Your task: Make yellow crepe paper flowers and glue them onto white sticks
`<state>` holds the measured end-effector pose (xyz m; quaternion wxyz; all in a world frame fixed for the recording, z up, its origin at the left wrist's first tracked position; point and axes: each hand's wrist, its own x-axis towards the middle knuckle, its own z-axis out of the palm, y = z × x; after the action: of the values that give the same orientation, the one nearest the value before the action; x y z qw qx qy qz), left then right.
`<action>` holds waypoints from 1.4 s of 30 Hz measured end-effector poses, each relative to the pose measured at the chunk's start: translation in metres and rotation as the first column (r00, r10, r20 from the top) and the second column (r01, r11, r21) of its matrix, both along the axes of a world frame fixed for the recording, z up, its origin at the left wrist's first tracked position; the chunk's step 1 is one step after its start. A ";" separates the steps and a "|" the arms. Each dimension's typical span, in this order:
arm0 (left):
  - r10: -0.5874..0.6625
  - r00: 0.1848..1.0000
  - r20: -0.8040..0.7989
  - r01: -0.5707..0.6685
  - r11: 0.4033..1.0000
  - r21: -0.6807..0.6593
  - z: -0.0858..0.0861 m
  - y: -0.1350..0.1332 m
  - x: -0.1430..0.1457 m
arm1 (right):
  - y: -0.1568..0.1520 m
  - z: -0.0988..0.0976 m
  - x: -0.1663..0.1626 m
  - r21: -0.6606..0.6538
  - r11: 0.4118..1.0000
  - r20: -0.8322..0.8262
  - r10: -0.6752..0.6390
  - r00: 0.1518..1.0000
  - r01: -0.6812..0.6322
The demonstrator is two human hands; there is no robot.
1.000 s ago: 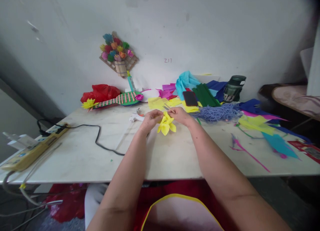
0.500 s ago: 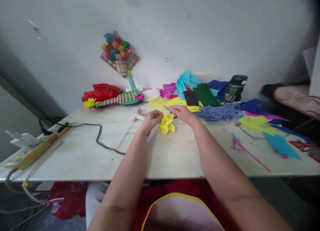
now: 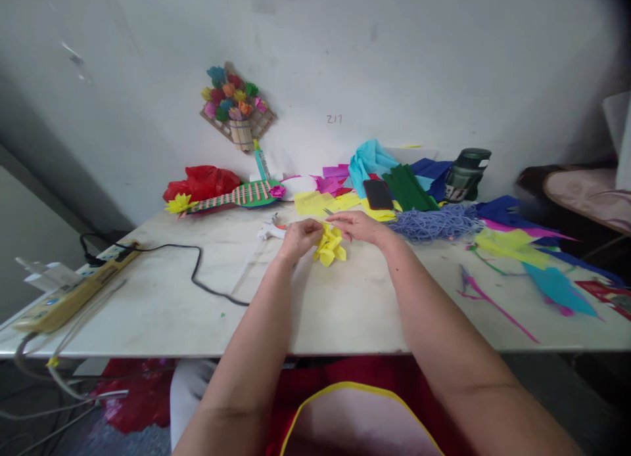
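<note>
Over the middle of the table, my left hand pinches a yellow paper flower at its upper left side. The flower's folded petals spread downward below my fingers. My right hand is closed around a pair of slim scissors; only the thin tips show, pointing up and left, and the handles are hidden by the hand. The fingers of that hand reach over the flower's top edge. Just left of my left hand lies a white glue gun, partly covered by the hand.
A green paper guitar-like craft lies at the back left. Behind my hands are yellow crepe paper, a phone and purple yarn. A dark bottle stands back right. A power strip and black cord occupy the left.
My right hand has shifted slightly so its fingers now cover more of the flower's upper right. The flower has turned a little in my left hand. The view has moved slightly.
</note>
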<state>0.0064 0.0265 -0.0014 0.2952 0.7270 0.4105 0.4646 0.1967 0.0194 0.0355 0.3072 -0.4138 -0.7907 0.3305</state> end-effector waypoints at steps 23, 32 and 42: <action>-0.041 0.978 0.206 0.078 0.981 -0.176 0.000 -0.003 -0.001 | 0.006 0.006 -0.001 -0.268 0.958 0.013 0.107 0.994 -0.100; -0.063 0.970 0.233 0.106 0.978 -0.179 -0.003 0.000 -0.003 | 0.004 0.008 -0.001 -0.258 0.962 -0.001 0.092 0.996 -0.089; -0.109 0.964 0.245 0.172 0.952 -0.254 0.009 -0.012 -0.004 | 0.000 0.011 -0.004 -0.226 0.968 -0.066 0.093 0.993 -0.106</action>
<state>0.0021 0.0146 0.0073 0.4700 0.6488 0.3809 0.4616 0.1925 0.0192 0.0468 0.2620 -0.3971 -0.7583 0.4457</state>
